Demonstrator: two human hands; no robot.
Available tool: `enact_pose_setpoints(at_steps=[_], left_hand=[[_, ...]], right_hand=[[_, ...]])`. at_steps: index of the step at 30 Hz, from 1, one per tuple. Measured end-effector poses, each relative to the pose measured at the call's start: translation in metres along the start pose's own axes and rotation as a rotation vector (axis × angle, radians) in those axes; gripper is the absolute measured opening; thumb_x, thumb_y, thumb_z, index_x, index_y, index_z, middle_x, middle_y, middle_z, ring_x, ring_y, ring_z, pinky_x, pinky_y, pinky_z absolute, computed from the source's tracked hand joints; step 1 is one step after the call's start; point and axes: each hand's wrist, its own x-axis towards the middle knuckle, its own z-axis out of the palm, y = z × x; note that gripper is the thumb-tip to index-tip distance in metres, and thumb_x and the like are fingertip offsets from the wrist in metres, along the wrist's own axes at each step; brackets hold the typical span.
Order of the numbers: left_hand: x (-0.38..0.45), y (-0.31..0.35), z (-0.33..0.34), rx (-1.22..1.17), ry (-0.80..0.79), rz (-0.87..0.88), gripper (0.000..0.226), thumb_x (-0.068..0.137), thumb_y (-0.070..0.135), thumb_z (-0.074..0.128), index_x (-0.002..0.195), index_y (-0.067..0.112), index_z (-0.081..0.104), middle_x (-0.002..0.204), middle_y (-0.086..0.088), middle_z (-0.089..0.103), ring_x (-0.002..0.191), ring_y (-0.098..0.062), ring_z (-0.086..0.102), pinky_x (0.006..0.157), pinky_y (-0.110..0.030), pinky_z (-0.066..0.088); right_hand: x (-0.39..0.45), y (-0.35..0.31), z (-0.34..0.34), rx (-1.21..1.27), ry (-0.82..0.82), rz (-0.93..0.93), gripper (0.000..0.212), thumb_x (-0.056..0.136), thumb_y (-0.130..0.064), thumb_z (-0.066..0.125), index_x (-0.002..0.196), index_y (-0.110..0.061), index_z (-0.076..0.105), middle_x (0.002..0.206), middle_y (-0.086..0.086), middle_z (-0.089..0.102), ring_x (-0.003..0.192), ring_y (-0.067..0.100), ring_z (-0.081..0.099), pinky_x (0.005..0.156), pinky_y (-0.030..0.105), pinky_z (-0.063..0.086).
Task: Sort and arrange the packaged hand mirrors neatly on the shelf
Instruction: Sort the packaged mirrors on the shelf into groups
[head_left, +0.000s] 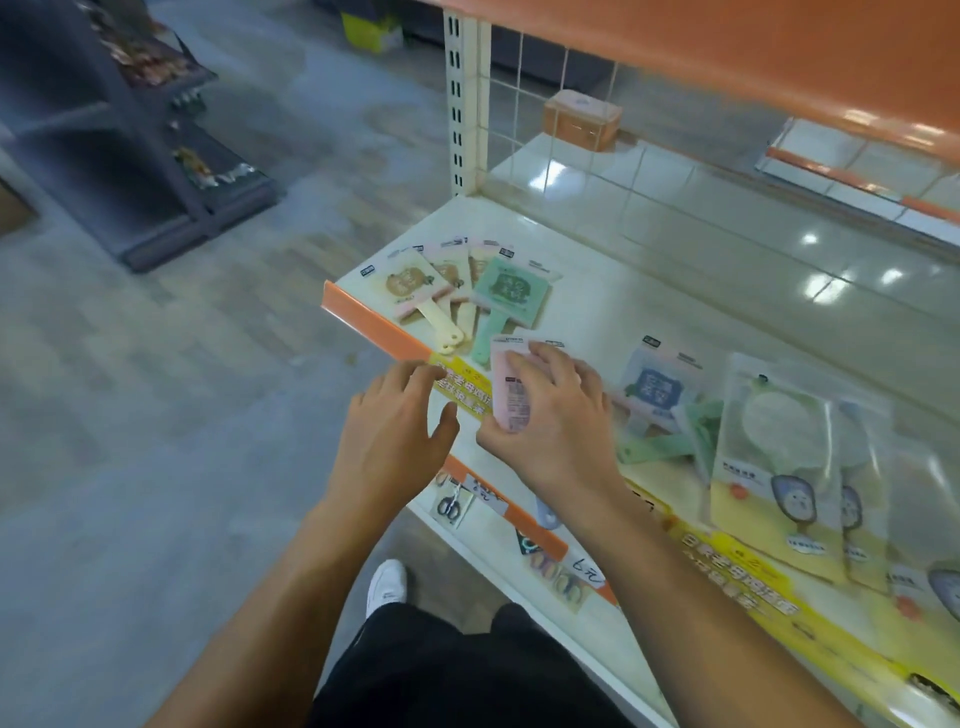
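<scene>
Cream and mint square hand mirrors in clear packets (457, 291) lie fanned at the white shelf's (649, 312) left end, handles toward the orange front rail (374, 332). Left hand (395, 431) hovers at the rail, fingers relaxed, holding nothing. Right hand (550, 415) grips a pink packaged hand mirror (511, 395), long axis front-to-back. The fan lies ahead-left of it. Further packets (779, 441) lie right.

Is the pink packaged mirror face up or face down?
Face down: the pink packaged hand mirror in the right hand shows its printed back label.
</scene>
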Motion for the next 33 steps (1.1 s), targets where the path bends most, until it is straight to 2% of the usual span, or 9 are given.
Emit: enact_pose_setpoints(at_steps=[9,12,17,20,22,33], left_hand=[[0.056,-0.068,-0.011,-0.044,-0.033,0.081,0.036,0.088,0.031,0.06,0.12,0.014,0.058,0.124,-0.004,0.059,0.103,-0.03,0.06,0.079,-0.042,0.051],[0.083,-0.09,-0.013,-0.073,-0.038,0.11,0.037,0.085,0.03,0.063,0.118,0.015,0.058,0.125,-0.003,0.058,0.104,-0.03,0.06,0.078,-0.039,0.047],[0.12,-0.119,-0.013,-0.111,-0.049,0.194,0.038,0.086,0.04,0.046,0.113,0.017,0.059,0.116,-0.001,0.061,0.096,-0.031,0.06,0.079,-0.041,0.046],[0.138,-0.129,-0.014,-0.116,-0.095,0.187,0.033,0.089,0.036,0.051,0.116,0.018,0.058,0.12,0.0,0.059,0.102,-0.03,0.058,0.087,-0.043,0.044],[0.149,-0.133,-0.013,-0.121,-0.138,0.172,0.032,0.089,0.031,0.055,0.119,0.018,0.056,0.125,-0.001,0.056,0.108,-0.03,0.056,0.089,-0.043,0.043],[0.172,-0.137,-0.007,-0.089,-0.166,0.187,0.03,0.091,0.034,0.052,0.118,0.019,0.054,0.123,-0.002,0.056,0.106,-0.028,0.056,0.083,-0.039,0.042]], right_hand=[[0.048,-0.051,0.032,-0.085,-0.008,0.093,0.071,0.08,-0.057,0.059,0.142,-0.028,0.042,0.151,-0.006,0.032,0.134,0.031,0.026,0.111,0.044,0.028],[0.071,-0.068,0.04,-0.107,0.029,0.131,0.071,0.08,-0.062,0.057,0.141,-0.03,0.042,0.15,-0.007,0.033,0.132,0.03,0.028,0.108,0.041,0.028],[0.106,-0.087,0.055,-0.083,0.055,0.235,0.074,0.075,-0.055,0.063,0.14,-0.026,0.039,0.147,-0.007,0.035,0.132,0.032,0.029,0.108,0.041,0.028],[0.121,-0.092,0.063,-0.052,0.073,0.28,0.075,0.072,-0.059,0.063,0.135,-0.023,0.043,0.144,-0.005,0.038,0.13,0.032,0.031,0.108,0.041,0.03],[0.13,-0.094,0.066,-0.044,0.073,0.296,0.072,0.073,-0.053,0.065,0.134,-0.022,0.045,0.144,-0.005,0.037,0.131,0.031,0.031,0.108,0.04,0.029],[0.189,-0.083,0.077,-0.054,0.079,0.278,0.069,0.079,-0.05,0.064,0.138,-0.02,0.044,0.149,-0.003,0.031,0.135,0.032,0.025,0.109,0.043,0.029]])
